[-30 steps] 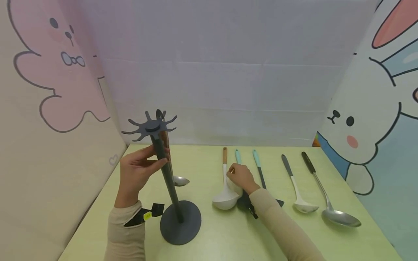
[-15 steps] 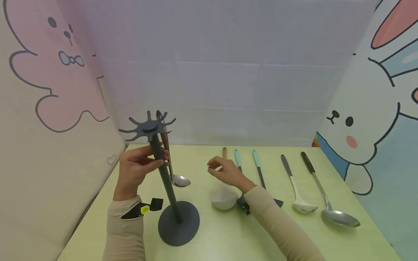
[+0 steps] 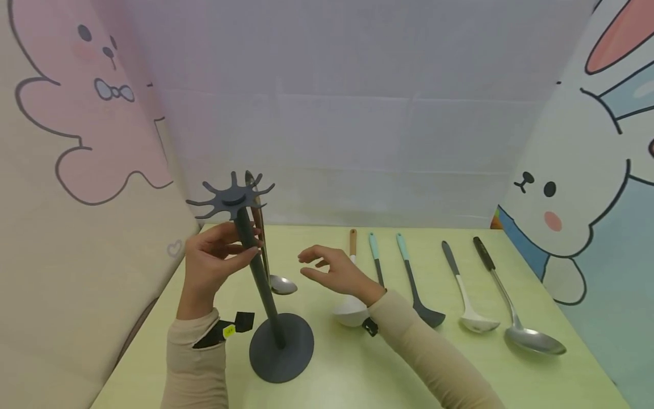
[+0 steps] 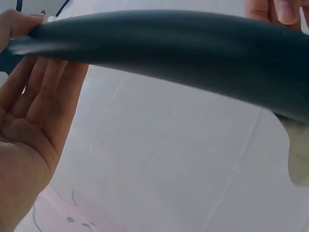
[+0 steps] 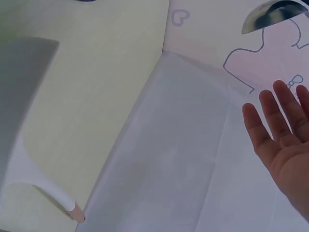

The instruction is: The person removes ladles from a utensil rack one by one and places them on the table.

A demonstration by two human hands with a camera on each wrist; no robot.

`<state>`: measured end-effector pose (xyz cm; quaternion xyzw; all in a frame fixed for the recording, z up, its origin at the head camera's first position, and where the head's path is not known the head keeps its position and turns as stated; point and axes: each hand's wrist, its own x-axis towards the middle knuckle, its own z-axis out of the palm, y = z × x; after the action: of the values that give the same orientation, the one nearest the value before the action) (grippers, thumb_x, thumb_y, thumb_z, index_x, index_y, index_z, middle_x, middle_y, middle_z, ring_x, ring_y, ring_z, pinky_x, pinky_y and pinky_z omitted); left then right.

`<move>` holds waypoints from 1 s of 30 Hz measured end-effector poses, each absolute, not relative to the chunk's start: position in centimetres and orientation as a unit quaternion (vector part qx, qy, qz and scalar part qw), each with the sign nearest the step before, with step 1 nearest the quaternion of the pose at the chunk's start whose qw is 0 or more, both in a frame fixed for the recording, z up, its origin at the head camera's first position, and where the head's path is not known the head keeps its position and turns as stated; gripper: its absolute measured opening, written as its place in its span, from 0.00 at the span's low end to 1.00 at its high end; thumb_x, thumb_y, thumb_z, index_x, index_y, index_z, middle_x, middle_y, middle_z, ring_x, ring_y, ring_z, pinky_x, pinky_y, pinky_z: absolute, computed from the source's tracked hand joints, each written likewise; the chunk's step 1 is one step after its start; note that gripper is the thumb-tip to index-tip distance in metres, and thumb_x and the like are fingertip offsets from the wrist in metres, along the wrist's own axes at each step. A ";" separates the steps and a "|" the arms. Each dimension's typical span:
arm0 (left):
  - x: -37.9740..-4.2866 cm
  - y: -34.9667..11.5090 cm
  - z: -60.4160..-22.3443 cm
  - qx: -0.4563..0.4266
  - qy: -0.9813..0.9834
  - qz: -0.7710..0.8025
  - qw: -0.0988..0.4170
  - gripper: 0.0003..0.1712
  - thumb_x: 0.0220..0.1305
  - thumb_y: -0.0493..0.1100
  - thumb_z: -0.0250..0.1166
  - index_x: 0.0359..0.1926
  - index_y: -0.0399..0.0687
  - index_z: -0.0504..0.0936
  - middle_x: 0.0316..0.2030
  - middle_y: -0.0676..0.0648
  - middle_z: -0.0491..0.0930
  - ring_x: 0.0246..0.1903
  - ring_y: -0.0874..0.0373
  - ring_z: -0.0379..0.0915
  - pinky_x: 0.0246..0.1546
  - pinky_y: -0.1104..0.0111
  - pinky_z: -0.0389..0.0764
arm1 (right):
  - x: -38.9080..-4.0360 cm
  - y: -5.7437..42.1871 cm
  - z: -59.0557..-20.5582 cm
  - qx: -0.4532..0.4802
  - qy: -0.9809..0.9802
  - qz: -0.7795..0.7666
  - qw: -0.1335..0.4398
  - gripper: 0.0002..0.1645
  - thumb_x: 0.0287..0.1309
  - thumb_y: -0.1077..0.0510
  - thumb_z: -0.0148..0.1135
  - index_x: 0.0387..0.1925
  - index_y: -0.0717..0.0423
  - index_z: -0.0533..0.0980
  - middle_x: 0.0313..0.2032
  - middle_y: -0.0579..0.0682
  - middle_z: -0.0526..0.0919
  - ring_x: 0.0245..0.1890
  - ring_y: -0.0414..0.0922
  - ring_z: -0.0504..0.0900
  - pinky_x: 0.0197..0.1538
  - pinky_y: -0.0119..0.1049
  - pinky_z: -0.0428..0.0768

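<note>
In the head view my left hand [image 3: 209, 264] grips the post of a dark grey utensil stand [image 3: 265, 289] that has curved hooks at its top and a round base. From its far side hangs a metal ladle [image 3: 283, 285] with a brown handle, partly hidden by the post and my fingers. My right hand [image 3: 339, 274] is in the air to the right of the stand, fingers spread and holding nothing. Below it lies a white ladle [image 3: 351, 314] with a wooden-coloured handle, partly covered by the hand. In the right wrist view the metal ladle bowl [image 5: 273, 17] is beyond my fingertips.
To the right lie two turquoise-handled utensils [image 3: 374, 247], the right one a dark ladle [image 3: 426, 313]. Further right are a white ladle [image 3: 466, 301] with a grey handle and a large metal ladle [image 3: 533, 341]. A white sheet [image 3: 357, 159] rises behind the pale table [image 3: 347, 380].
My right hand has moved left from above the white ladle toward the stand, and its fingers have spread. The left hand keeps its grip on the post.
</note>
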<state>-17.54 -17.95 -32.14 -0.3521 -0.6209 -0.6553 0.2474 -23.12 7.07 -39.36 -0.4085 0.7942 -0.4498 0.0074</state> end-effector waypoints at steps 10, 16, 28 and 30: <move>-16.2 -16.0 -31.1 -0.225 -0.676 -0.560 0.423 0.15 0.41 0.24 0.76 0.35 0.26 0.84 0.28 0.60 0.83 0.27 0.68 0.80 0.29 0.78 0.82 | -22.7 4.6 -37.9 -0.446 0.755 -0.481 0.008 0.23 0.69 0.60 0.60 0.62 0.61 0.72 0.59 0.57 0.79 0.60 0.47 0.77 0.59 0.39 0.78; -16.2 -15.9 -30.9 -0.235 -0.676 -0.539 0.445 0.14 0.47 0.32 0.78 0.34 0.26 0.85 0.30 0.61 0.84 0.29 0.69 0.82 0.31 0.77 0.83 | -22.4 3.9 -37.6 -0.443 0.754 -0.485 0.010 0.23 0.68 0.61 0.61 0.62 0.62 0.72 0.59 0.57 0.79 0.60 0.48 0.77 0.59 0.39 0.78; -16.2 -16.4 -31.0 -0.260 -0.664 -0.573 0.404 0.13 0.47 0.26 0.76 0.35 0.22 0.85 0.31 0.57 0.86 0.30 0.65 0.84 0.32 0.75 0.84 | -21.9 3.4 -38.1 -0.464 0.733 -0.498 0.003 0.24 0.66 0.64 0.62 0.62 0.65 0.72 0.58 0.59 0.79 0.59 0.48 0.78 0.58 0.37 0.78; -16.1 -16.5 -30.9 -0.261 -0.666 -0.577 0.396 0.13 0.46 0.23 0.75 0.36 0.22 0.84 0.31 0.56 0.87 0.31 0.64 0.85 0.33 0.74 0.84 | -21.8 3.2 -38.1 -0.470 0.724 -0.505 0.001 0.24 0.65 0.65 0.62 0.61 0.65 0.72 0.58 0.60 0.79 0.59 0.48 0.79 0.59 0.38 0.78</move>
<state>-16.15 -16.53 -30.95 -0.2605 -0.6655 -0.5765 0.3960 -21.84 3.23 -38.11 -0.4699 0.7237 -0.5053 0.0012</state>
